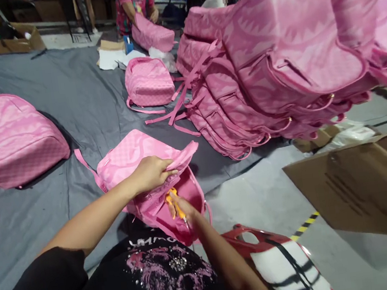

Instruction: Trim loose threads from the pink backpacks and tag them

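A pink patterned backpack [132,148] lies open in front of me at the edge of the grey-covered table, its plain pink lining showing. My left hand [153,172] is closed on the edge of its opening and holds the fabric folded back. Inside the mouth of the bag, my right hand [185,207] grips scissors [175,203] with yellow-orange handles. Their metal end points down toward my body, and the blades are mostly hidden. Part of the right hand's fingers is covered by the handles.
Stacked pink backpacks [241,76] rise at the right. One pink backpack [150,81] stands ahead; another [12,137] sits left. Across the grey cover [77,84], a person [134,4] handles a pink bag. A cardboard box [365,188] and red-framed chair [242,239] are at lower right.
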{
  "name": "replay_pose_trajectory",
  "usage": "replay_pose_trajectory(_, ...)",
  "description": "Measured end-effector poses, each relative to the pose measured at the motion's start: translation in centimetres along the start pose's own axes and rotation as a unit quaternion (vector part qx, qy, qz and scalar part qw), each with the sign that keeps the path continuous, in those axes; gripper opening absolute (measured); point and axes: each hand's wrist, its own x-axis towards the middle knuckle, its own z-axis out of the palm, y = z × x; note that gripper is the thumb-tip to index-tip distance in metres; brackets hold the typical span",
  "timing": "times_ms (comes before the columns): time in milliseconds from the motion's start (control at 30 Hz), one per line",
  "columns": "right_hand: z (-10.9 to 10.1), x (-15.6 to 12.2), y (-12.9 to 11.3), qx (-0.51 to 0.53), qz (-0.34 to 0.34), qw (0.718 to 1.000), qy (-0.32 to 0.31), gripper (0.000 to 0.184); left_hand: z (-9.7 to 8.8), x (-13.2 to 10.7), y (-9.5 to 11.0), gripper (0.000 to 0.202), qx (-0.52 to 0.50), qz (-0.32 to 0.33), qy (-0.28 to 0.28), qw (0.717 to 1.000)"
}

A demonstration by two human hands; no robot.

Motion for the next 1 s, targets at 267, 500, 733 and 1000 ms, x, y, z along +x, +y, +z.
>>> replay_pose_trajectory(267,1.0,-0.3,3.5,0.249,0.037,0.965,-0.077,0.037,-2.3,0.7,-0.6,0.030,0.098,-0.034,-0.015,0.994)
replay_pose_trajectory(500,-3.3,-0.7,0.0,0.067,0.063,0.995,-0.040,0.021,-1.7,1.1,-0.4,0.032,0.145,-0.022,-0.047,0.988)
replay_pose_trajectory(733,-10.5,-3.5,-6.6,-0.438,0.165,0.881,-0.065,0.015,-1.5,0.2,-0.2,0.035,0.152,-0.063,-0.043,0.985)
replay_pose_trajectory(1000,-12.6,-6.8,-5.6,-0.276,0.147,0.945,-0.098,0.037,-1.5,-0.7,-0.9,0.037,0.105,-0.102,-0.023,0.989)
